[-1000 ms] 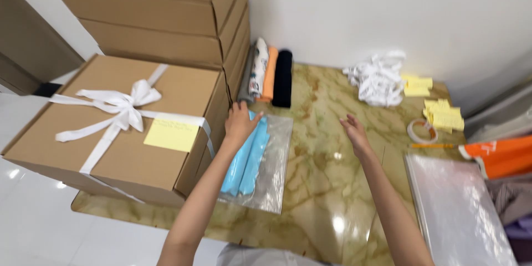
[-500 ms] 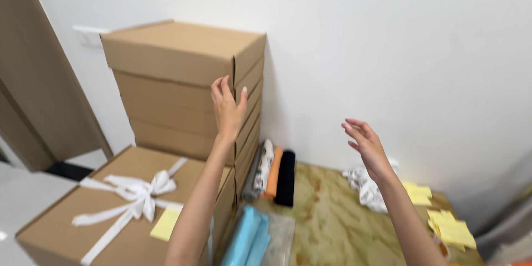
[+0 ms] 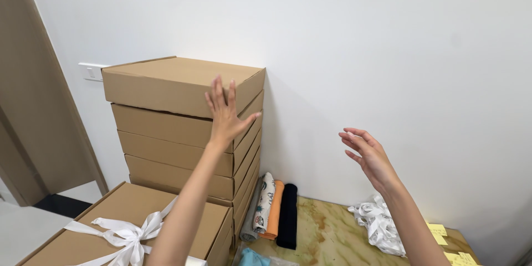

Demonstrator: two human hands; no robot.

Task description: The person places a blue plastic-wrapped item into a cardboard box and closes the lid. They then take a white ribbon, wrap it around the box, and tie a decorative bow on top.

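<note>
My left hand [image 3: 224,113] is raised with fingers spread, right in front of the near corner of the top cardboard box [image 3: 172,80] on a stack of several flat brown boxes [image 3: 166,149]. Whether the palm touches the box I cannot tell. My right hand [image 3: 368,155] hovers in the air to the right of the stack, fingers apart, holding nothing. Below the left arm lies a brown box tied with a white ribbon bow [image 3: 124,235].
Rolled cloths, patterned [image 3: 265,202], orange [image 3: 275,210] and black [image 3: 287,216], lean against the stack on a marbled tabletop [image 3: 327,238]. A heap of white ribbon [image 3: 379,224] and yellow sticky notes [image 3: 451,246] lie at the right. A brown door [image 3: 33,105] stands left.
The view has risen from the tabletop to the box stack. Both hands left the bagged blue item and rose; the left hand now sits at the top box.
</note>
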